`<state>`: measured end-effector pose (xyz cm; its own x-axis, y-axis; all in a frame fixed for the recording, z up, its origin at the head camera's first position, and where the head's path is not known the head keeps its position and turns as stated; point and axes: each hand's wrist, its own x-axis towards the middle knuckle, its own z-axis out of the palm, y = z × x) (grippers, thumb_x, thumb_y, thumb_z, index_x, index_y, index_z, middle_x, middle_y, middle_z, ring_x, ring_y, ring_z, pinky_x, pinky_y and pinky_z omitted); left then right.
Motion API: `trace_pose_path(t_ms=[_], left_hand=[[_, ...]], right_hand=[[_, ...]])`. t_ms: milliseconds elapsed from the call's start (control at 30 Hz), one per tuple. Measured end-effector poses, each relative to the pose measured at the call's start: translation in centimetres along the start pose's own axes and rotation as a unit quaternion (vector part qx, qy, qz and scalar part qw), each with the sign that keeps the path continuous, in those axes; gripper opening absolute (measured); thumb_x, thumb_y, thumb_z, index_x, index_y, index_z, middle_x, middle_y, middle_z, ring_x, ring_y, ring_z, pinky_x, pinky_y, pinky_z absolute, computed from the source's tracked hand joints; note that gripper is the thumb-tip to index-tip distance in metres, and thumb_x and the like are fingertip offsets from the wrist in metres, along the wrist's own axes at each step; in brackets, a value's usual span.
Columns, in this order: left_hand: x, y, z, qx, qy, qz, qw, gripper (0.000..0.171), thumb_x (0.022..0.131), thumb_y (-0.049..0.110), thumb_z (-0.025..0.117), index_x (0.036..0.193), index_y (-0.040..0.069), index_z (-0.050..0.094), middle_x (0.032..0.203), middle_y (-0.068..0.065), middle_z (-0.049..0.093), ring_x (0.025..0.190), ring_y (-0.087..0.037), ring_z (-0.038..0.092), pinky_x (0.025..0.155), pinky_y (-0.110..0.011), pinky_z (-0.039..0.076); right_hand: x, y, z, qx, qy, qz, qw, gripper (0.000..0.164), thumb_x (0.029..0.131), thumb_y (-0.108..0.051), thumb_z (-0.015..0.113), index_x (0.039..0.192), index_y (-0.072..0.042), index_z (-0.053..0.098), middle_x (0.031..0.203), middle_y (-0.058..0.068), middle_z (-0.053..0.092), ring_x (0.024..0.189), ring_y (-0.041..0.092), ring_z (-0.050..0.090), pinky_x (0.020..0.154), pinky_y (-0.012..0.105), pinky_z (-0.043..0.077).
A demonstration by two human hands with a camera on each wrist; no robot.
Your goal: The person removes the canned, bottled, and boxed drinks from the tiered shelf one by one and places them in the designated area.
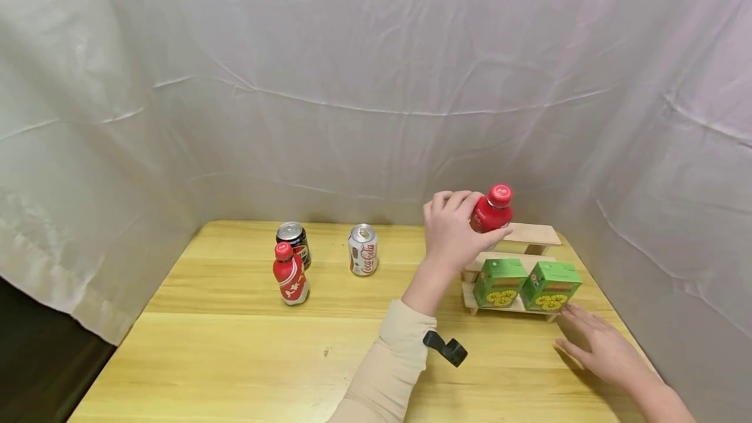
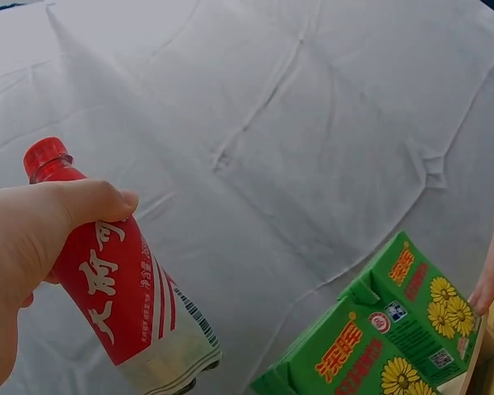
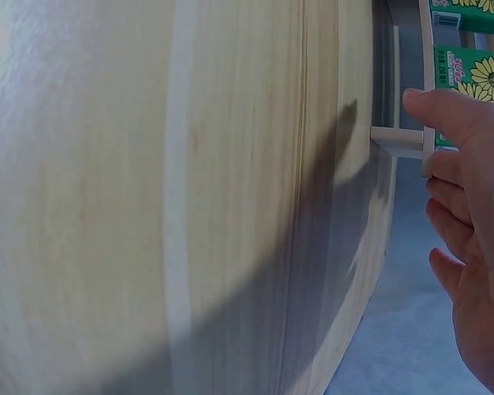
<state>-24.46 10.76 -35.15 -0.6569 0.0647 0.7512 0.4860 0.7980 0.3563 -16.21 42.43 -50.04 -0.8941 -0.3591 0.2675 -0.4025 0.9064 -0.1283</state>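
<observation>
My left hand [image 1: 454, 230] grips a red-capped plastic bottle [image 1: 492, 211] above the small wooden tiered rack [image 1: 531, 234]. In the left wrist view the thumb lies across the red label of the bottle [image 2: 119, 288], which is tilted. Two green drink cartons [image 1: 501, 282] with yellow flowers stand side by side on the rack's lowest tier. My right hand [image 1: 602, 348] is at the rack's front right corner, fingers extended beside the right carton [image 1: 550, 286]. From the right wrist, the fingertips of that hand [image 3: 477, 197] show right at the rack's edge.
On the left of the wooden table [image 1: 235, 358], another red bottle [image 1: 290, 276] stands in front of a black can [image 1: 292, 235]. A white and silver Coca-Cola can [image 1: 363, 250] stands near the middle. Pale cloth [image 1: 376, 83] hangs behind and along both sides.
</observation>
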Motion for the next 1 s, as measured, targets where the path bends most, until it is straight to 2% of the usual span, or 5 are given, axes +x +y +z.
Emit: trace_pose_path(t_ms=[267,500,767,1000], left_hand=[[-1.3,-1.4,-1.5,-0.014,0.012,-0.022,0.9996,0.054,0.070,0.064,0.075,0.108,0.025,0.068,0.112,0.011,0.068,0.106,-0.014,0.050,0.091,-0.037,0.040],[-2.6,-2.8,-2.7,-0.017,0.027,-0.041,0.9987,0.055,0.069,0.063,0.077,0.107,0.024,0.069,0.110,0.009,0.069,0.104,-0.015,0.050,0.092,-0.039,0.038],[-4.1,-4.3,-4.3,-0.030,-0.002,-0.089,0.9956,0.056,0.070,0.063,0.077,0.111,0.025,0.069,0.113,0.009,0.067,0.105,-0.015,0.048,0.095,-0.041,0.038],[-5.8,-6.5,-5.4,-0.051,-0.004,-0.095,0.9942,0.055,0.071,0.059,0.078,0.112,0.023,0.070,0.115,0.006,0.067,0.108,-0.016,0.049,0.096,-0.047,0.039]], right_hand=[[0.0,0.2,0.2,0.004,-0.004,0.010,1.000,0.065,0.084,-0.036,0.073,0.129,0.007,0.056,0.136,0.032,0.052,0.119,0.050,0.051,0.109,0.009,-0.017],[0.0,0.2,0.2,0.003,-0.005,0.012,1.000,0.065,0.085,-0.037,0.073,0.130,0.007,0.056,0.136,0.032,0.051,0.119,0.050,0.051,0.106,0.006,-0.018],[0.0,0.1,0.2,0.008,-0.005,0.012,1.000,0.065,0.085,-0.036,0.072,0.130,0.008,0.055,0.135,0.033,0.051,0.119,0.050,0.051,0.105,0.005,-0.018],[0.0,0.1,0.2,0.007,0.001,0.008,1.000,0.064,0.085,-0.035,0.072,0.129,0.009,0.056,0.135,0.033,0.051,0.118,0.051,0.051,0.105,0.005,-0.018]])
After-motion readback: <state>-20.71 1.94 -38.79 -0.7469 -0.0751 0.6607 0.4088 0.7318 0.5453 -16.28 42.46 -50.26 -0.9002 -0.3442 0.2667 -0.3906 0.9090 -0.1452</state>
